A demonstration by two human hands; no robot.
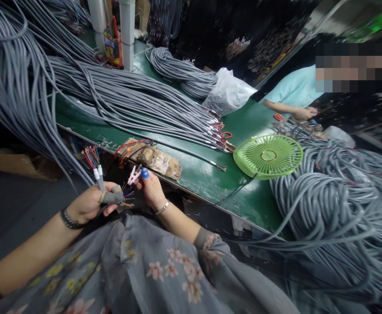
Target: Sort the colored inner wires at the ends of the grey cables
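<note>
My left hand (92, 201) is closed round several grey cables (101, 181), with two white-banded ends and fanned coloured wires (91, 157) standing up above the fist. A grey cover is on a fingertip of that hand, and thin loose wires (128, 195) spread out beside it. Close by on the right, my right hand (151, 189) pinches a small pale pink clip-like tool (134, 175) between thumb and fingers. Blue tape wraps the thumb. The tool sits just above the loose wires; whether it touches them I cannot tell.
A tape-covered wooden block (158, 161) lies at the edge of the green table (191, 174). Long grey cables (138, 100) stretch across it. A green fan (269, 156), coiled cables (328, 196) and a plastic bag (228, 91) stand rightward. Another person (292, 89) works across the table.
</note>
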